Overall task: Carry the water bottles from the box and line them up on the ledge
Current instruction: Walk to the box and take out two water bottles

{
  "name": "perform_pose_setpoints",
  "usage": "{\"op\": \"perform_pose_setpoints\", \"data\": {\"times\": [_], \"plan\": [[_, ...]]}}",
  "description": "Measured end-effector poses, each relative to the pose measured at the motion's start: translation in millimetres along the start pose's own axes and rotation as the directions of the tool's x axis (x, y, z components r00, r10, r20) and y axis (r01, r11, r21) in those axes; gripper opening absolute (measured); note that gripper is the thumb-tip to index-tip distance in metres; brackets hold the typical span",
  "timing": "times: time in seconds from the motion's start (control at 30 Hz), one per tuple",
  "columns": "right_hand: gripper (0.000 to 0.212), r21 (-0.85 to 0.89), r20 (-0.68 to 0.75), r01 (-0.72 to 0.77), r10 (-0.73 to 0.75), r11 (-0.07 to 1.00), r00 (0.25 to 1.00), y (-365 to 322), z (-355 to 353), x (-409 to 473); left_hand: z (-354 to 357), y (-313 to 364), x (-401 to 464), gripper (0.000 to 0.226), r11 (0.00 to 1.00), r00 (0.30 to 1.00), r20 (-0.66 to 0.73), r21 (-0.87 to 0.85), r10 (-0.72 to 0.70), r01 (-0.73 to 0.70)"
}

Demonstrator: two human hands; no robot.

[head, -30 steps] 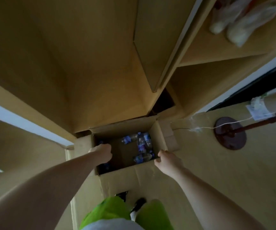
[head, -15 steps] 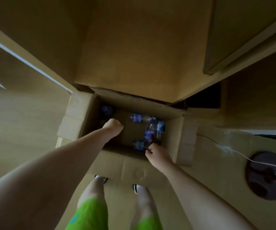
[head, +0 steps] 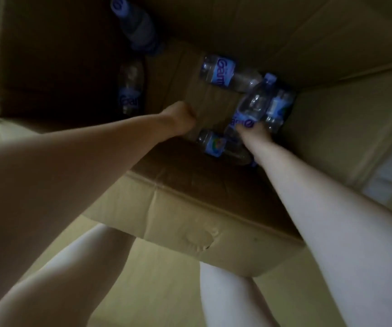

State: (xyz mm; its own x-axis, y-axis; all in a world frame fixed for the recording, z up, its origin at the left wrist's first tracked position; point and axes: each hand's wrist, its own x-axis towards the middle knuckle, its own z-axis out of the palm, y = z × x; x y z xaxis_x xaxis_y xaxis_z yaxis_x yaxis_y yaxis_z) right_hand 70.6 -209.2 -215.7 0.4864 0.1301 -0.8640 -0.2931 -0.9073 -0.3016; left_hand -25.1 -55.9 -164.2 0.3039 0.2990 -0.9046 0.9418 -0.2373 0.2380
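An open cardboard box [head: 178, 213] fills the view, with several small clear water bottles with blue labels lying on its floor. My right hand [head: 252, 132] is deep in the box and grips one bottle [head: 252, 107] by its labelled lower part. Another bottle [head: 223, 147] lies just beneath that hand. My left hand [head: 182, 120] is inside the box too, fingers curled, holding nothing I can see. More bottles lie at the back [head: 228, 72], at the left in shadow [head: 130, 88] and in the far corner [head: 136, 24]. The ledge is out of view.
The box's near wall stands between my legs [head: 225, 298] and the bottles. Its right wall [head: 345, 128] is close to my right forearm. The left inside of the box is very dark. Pale floor shows below the box.
I have bent down, so the box now fills the view. My right hand went from the box's near rim onto a bottle and took hold of it. My left hand moved deeper in.
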Motion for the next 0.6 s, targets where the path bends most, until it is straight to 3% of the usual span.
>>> {"op": "perform_pose_setpoints", "data": {"times": [0.17,0.3,0.43,0.6], "plan": [[0.074,0.185,-0.025,-0.150,0.157,0.971,0.987,8.1,27.6,57.6,7.8,-13.8,38.3,0.028,0.999,0.999,0.037,0.024,-0.028,0.027],[0.104,0.145,-0.194,-0.308,0.333,0.940,0.923,5.4,38.4,79.3,12.8,-9.0,52.2,0.031,1.000,0.998,0.053,-0.013,-0.023,0.024],[0.099,0.108,-0.317,-0.349,0.365,0.931,0.875,0.8,41.3,88.8,19.8,-3.4,56.6,0.031,0.999,0.997,0.077,-0.027,-0.024,0.026],[0.087,0.098,-0.322,-0.224,0.244,0.970,0.915,13.0,34.0,83.0,14.2,-2.6,54.6,0.028,0.999,0.997,0.075,-0.028,-0.030,0.033]]}}
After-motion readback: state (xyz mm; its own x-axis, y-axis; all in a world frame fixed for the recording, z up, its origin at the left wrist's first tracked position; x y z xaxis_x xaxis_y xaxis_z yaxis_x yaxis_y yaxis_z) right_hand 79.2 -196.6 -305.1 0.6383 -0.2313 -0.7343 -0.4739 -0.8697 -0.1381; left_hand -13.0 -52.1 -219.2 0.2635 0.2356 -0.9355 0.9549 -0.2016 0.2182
